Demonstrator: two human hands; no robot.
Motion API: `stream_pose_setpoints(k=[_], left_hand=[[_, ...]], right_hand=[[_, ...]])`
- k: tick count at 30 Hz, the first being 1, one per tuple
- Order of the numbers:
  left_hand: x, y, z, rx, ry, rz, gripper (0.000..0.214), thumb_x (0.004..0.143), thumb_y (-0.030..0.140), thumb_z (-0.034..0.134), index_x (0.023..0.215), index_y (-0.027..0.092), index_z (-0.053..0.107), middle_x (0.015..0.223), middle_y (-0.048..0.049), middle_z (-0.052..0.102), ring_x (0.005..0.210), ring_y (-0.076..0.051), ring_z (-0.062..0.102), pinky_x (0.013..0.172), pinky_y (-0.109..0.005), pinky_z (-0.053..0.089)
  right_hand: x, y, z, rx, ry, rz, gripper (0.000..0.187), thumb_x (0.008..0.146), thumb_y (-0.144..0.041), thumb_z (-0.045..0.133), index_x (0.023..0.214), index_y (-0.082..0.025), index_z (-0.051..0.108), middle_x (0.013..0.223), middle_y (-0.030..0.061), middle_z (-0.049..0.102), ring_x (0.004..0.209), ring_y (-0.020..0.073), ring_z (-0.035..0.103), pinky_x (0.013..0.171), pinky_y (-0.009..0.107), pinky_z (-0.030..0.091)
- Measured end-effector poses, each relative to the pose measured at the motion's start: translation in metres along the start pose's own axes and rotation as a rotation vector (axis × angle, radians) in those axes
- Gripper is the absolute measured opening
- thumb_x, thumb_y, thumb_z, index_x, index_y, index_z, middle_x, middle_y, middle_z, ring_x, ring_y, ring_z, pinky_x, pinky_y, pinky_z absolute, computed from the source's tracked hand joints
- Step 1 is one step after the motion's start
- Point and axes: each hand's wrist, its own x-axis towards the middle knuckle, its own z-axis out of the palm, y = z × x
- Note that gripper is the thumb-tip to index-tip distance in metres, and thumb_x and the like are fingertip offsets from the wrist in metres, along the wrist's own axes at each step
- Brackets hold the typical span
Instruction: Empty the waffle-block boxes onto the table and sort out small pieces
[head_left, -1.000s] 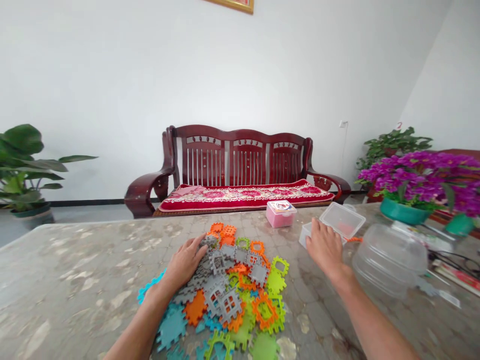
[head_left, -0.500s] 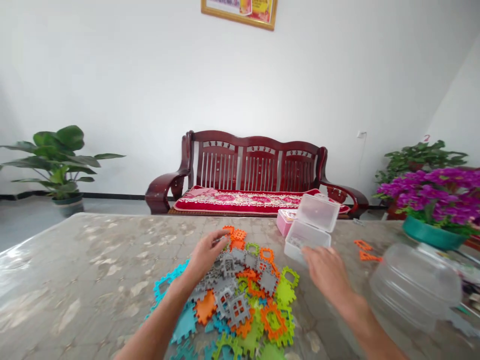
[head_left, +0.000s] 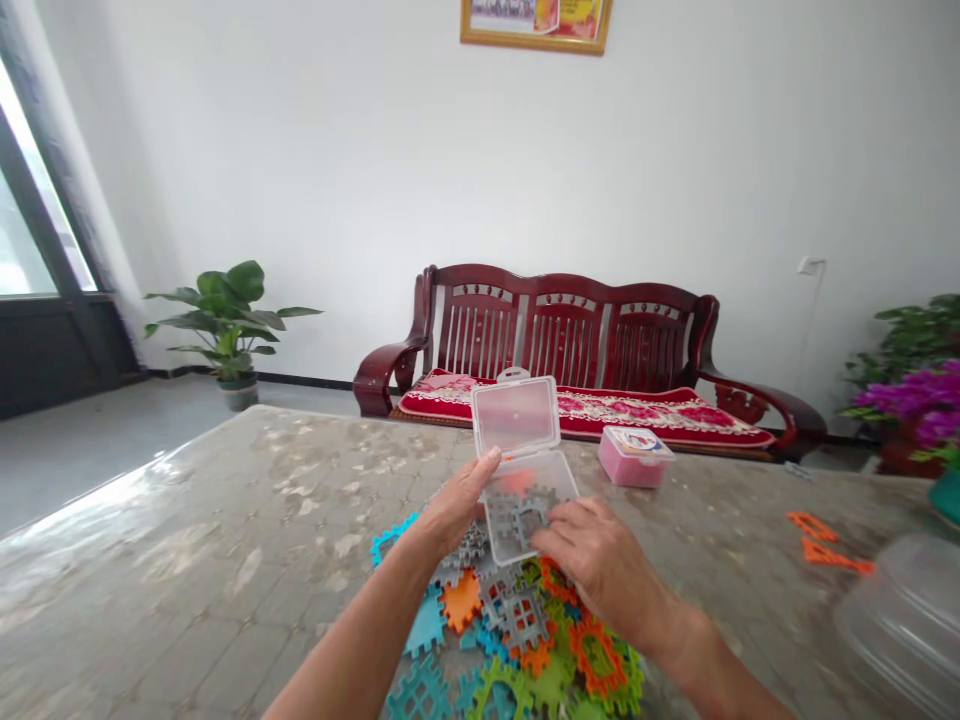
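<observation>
A clear plastic box (head_left: 553, 470), its lid (head_left: 516, 415) hinged up, is held tilted over the heap of toothed building pieces. My left hand (head_left: 456, 503) grips its left side, thumb on the rim near the hinge. At the lower right side, my right hand (head_left: 604, 560) has its curled fingers closed on the box edge. Grey pieces show in or through the box; I cannot tell which. Below lie a grey lattice piece (head_left: 523, 618), an orange piece (head_left: 460, 600), a blue piece (head_left: 426, 622) and a green piece (head_left: 553, 682), with several more.
A pink box (head_left: 634, 460) stands beyond my right hand. Farther right are orange pieces (head_left: 829, 545), a clear plastic container (head_left: 892, 610) and purple flowers (head_left: 915, 400). Behind the patterned table (head_left: 247, 520) stands a wooden bench (head_left: 566, 325); a potted plant (head_left: 236, 320) is at left.
The clear box has come from beside the pink box to over the heap, now tilted. My left hand has left the pieces and holds it; the view has turned left.
</observation>
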Motion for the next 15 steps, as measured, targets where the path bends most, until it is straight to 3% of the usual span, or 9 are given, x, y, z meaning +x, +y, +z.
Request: stream_pose_setpoints(k=[2, 5, 8, 11, 15], left_hand=[[0.000, -0.001, 0.002, -0.103, 0.042, -0.021, 0.070, 0.086, 0.068, 0.052, 0.125, 0.012, 0.065, 0.115, -0.0148, 0.074, 0.101, -0.030, 0.069, 0.086, -0.042, 0.054], [0.000, -0.001, 0.006, -0.085, 0.163, 0.061, 0.066, 0.087, 0.067, 0.051, 0.115, 0.010, 0.070, 0.103, -0.0121, 0.077, 0.093, -0.027, 0.070, 0.084, -0.038, 0.054], [0.001, -0.002, 0.006, -0.023, 0.228, 0.109, 0.065, 0.088, 0.067, 0.047, 0.111, 0.011, 0.071, 0.097, -0.0107, 0.077, 0.088, -0.027, 0.070, 0.075, -0.035, 0.054], [0.006, -0.005, -0.001, 0.152, 0.378, 0.213, 0.061, 0.090, 0.065, 0.043, 0.108, 0.013, 0.070, 0.097, -0.0095, 0.075, 0.093, -0.028, 0.067, 0.078, -0.036, 0.052], [0.006, -0.001, -0.017, 0.549, 0.609, 0.480, 0.051, 0.095, 0.054, 0.038, 0.102, 0.017, 0.071, 0.109, -0.0092, 0.070, 0.108, -0.027, 0.060, 0.098, -0.039, 0.045]], right_hand=[[0.004, -0.001, 0.007, 0.006, 0.022, -0.017, 0.019, 0.094, -0.010, 0.052, 0.088, -0.022, 0.065, 0.076, 0.0017, 0.070, 0.090, 0.0179, 0.061, 0.084, 0.032, 0.039], [0.006, -0.002, 0.017, 0.013, 0.043, -0.013, 0.020, 0.093, -0.008, 0.052, 0.093, -0.021, 0.066, 0.080, 0.0027, 0.071, 0.095, 0.0189, 0.062, 0.086, 0.033, 0.042], [0.004, -0.002, 0.024, 0.061, 0.070, 0.007, 0.033, 0.088, -0.003, 0.050, 0.111, -0.020, 0.066, 0.102, 0.0057, 0.074, 0.116, 0.0217, 0.058, 0.097, 0.038, 0.044], [0.000, 0.000, 0.028, 0.139, 0.188, 0.033, 0.050, 0.084, 0.002, 0.043, 0.126, -0.019, 0.061, 0.127, 0.0085, 0.067, 0.132, 0.0222, 0.048, 0.108, 0.043, 0.043], [-0.008, 0.007, 0.039, 0.214, 0.405, 0.218, 0.054, 0.080, 0.004, 0.039, 0.123, -0.020, 0.063, 0.125, 0.0092, 0.067, 0.124, 0.0216, 0.056, 0.105, 0.045, 0.048]])
